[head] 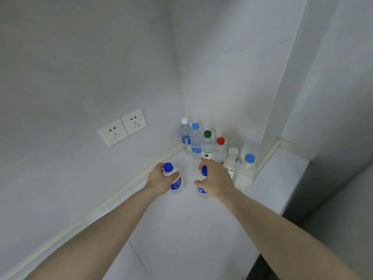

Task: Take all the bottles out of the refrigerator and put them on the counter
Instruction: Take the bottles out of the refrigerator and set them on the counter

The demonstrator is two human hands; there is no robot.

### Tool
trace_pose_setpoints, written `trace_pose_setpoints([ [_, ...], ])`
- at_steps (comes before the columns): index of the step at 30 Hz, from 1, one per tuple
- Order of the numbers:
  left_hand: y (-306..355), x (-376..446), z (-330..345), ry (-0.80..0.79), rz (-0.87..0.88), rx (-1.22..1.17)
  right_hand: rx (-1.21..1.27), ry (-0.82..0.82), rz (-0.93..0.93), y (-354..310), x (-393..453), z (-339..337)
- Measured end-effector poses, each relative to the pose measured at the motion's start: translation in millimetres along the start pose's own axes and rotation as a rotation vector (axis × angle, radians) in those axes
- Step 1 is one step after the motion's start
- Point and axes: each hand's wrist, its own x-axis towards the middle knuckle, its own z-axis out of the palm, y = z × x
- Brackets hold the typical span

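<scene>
My left hand point(159, 180) grips a small clear bottle point(176, 183) with a dark blue cap and blue label, upright on the white counter point(181, 229). My right hand point(216, 181) grips a second blue-capped bottle point(202, 189) just to its right, its body mostly hidden by the fingers. Behind them, along the right wall, stands a row of several bottles: white cap point(185, 136), light blue cap point(195, 141), green cap point(207, 146), red cap point(220, 150), a clear-capped one point(232, 160), and a milky white bottle point(246, 172) with a blue cap.
The counter sits in a corner between two white walls. Two wall sockets point(123, 127) are on the left wall above the counter. A grey refrigerator side point(333, 178) stands at the right, and the counter's front edge runs at the lower right.
</scene>
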Motion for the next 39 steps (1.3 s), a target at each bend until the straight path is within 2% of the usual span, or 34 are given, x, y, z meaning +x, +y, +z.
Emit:
trace_pose_setpoints([
  [20, -15, 168, 50, 0.061, -0.033, 0.022, -0.086, -0.038, -0.111, 37, 143, 72],
  [31, -12, 214, 59, 0.090, 0.005, 0.038, -0.046, -0.027, -0.169, 38, 188, 98],
  [39, -6, 235, 59, 0.126, 0.040, 0.029, 0.000, 0.008, -0.135, 37, 218, 116],
])
